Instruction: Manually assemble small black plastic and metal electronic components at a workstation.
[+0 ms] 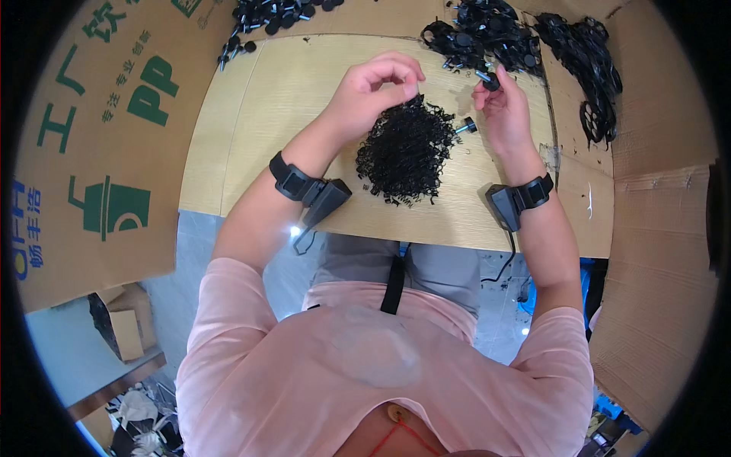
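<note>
A heap of small black curled pieces (406,156) lies on the wooden tabletop in front of me. At the heap's far edge is my left hand (378,85), its thumb and index finger pinched together. Whatever sits between those fingertips is too small to make out against the black pieces. Right of the heap, my right hand (505,110) is raised with a black-headed screw (489,80) between thumb and fingers, its silver shank pointing left. Another black-headed screw (466,126) rests on the table between the heap and my right hand.
Several black-headed screws (278,15) are piled at the far left. A tangled black pile (483,34) lies at the far right, beside a bundle of black looped parts (586,68). Cardboard walls (114,137) stand at left and right (662,228). Both wrists carry strapped black devices.
</note>
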Motion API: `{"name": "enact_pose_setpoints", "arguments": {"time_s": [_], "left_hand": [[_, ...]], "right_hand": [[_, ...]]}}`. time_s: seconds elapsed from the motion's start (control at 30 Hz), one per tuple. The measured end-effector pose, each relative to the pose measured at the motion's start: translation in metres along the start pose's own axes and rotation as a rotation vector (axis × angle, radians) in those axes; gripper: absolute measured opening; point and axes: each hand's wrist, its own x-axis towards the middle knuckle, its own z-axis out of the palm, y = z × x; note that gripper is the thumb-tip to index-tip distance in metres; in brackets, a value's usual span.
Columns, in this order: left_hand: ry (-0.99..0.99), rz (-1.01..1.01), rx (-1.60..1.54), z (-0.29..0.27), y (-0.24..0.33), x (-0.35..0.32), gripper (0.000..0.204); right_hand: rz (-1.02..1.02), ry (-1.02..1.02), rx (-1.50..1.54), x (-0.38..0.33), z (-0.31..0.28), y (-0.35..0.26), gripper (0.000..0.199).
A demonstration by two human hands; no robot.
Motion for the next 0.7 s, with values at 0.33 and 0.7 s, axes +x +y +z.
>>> {"name": "enact_pose_setpoints", "arguments": {"time_s": [0.33,0.7], "left_hand": [[-0.163,0.053,0.227,0.013,0.001,0.000,0.006],[-0.057,-0.021,0.480,0.013,-0.001,0.001,0.016]], "right_hand": [[0.046,-0.016,0.042,-0.005,0.005,-0.002,0.036],[-0.046,-0.367,-0.448,-0.018,0.022,0.003,0.022]]}}
